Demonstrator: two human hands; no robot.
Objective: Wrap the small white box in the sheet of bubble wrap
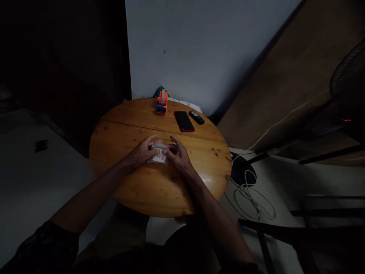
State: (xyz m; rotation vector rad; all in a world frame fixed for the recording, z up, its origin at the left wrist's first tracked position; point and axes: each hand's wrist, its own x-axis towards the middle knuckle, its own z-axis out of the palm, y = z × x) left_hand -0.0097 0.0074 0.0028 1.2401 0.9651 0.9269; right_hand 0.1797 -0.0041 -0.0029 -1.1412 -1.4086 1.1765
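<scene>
A small white packet with reddish print [160, 156], in what looks like clear plastic, is held between my two hands just above the round wooden table [134, 190]. My left hand [143, 152] grips its left side, thumb on top of it. On the right side, my right hand [178, 154] has its thumb on the packet too, with its index finger raised. Clear wrapping seems to bulge at the packet's far edge. The fingers beneath the packet are hidden.
An orange tape dispenser [162, 102] stands near the table's far edge. Right of it lie a dark phone [184, 121] and a small black keypad phone or remote [197, 117]. Coiled white cable [251, 198] lies on the floor at the right, near a fan [349, 83].
</scene>
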